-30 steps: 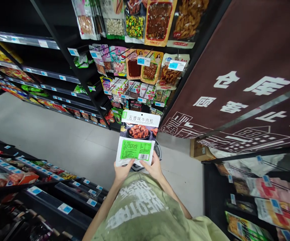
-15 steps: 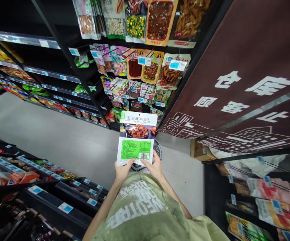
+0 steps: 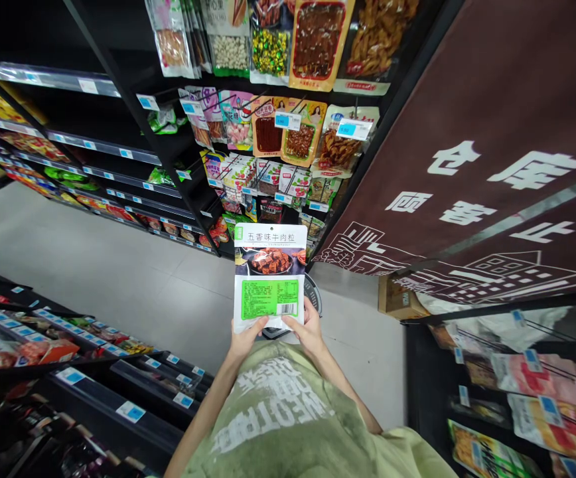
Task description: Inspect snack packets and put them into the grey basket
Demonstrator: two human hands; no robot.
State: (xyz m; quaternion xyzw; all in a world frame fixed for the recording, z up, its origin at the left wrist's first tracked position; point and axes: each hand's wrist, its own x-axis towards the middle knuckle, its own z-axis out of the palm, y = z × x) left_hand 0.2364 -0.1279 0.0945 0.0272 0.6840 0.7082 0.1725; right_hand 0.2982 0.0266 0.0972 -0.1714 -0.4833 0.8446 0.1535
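Note:
A white snack pouch of beef cubes [image 3: 270, 262], with a picture of dark meat cubes and a bright green label, is held upright in front of my body. My left hand [image 3: 246, 337] pinches its lower left corner, thumb on the front. At the lower right corner, my right hand [image 3: 306, 325] grips it the same way, with the thumb near the barcode. The other fingers are mostly hidden behind the pouch. Part of a round dark object [image 3: 312, 296] on the floor shows past the pouch's right edge.
A rack of hanging snack bags [image 3: 268, 133] stands ahead. Long shelves [image 3: 103, 159] run along the left, and a shelf unit [image 3: 133, 411] is close at lower left. A brown curtain [image 3: 457, 133] hangs at right, above a cardboard box [image 3: 400, 299]. More hanging packs [image 3: 531, 378] are at lower right.
The pouch has shifted slightly left and down and sits a little straighter. Both hands keep their hold on it.

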